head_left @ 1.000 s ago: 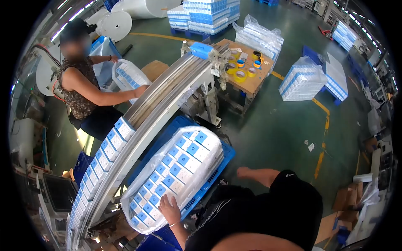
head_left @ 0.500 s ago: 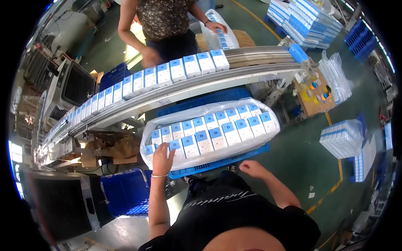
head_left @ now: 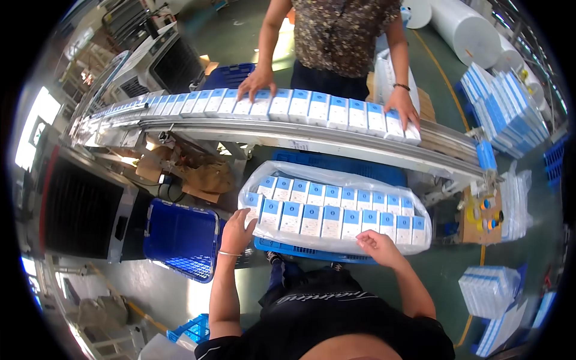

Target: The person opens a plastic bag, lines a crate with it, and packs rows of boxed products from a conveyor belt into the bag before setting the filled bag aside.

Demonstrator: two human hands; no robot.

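Note:
Two rows of blue-and-white boxes [head_left: 332, 222] stand packed in a clear plastic bag [head_left: 288, 241] on a blue crate [head_left: 279, 246]. At the left end of the near row is my left hand [head_left: 236, 233], its fingers apart and touching the bag beside the end box. My right hand [head_left: 379, 247] is at the bag's near edge, right of the middle, fingers curled in against it. Whatever those fingers may pinch is hidden. Across the conveyor, a person's one hand [head_left: 257, 83] rests on boxes in the line [head_left: 299, 107]; their other hand [head_left: 403, 108] is at its right end.
The conveyor [head_left: 336, 139] runs across beyond the bag. A dark blue basket [head_left: 180, 237] stands to my left, near a large dark-fronted machine [head_left: 78, 210]. Stacked box packs [head_left: 489, 291] lie on the floor at right. Bottles with coloured caps [head_left: 492, 223] are by the conveyor's end.
My view has turned, shifting the scene. My right hand has come up to the bag's near edge; my left stays at its left end. The other person's hands are now both on the box line.

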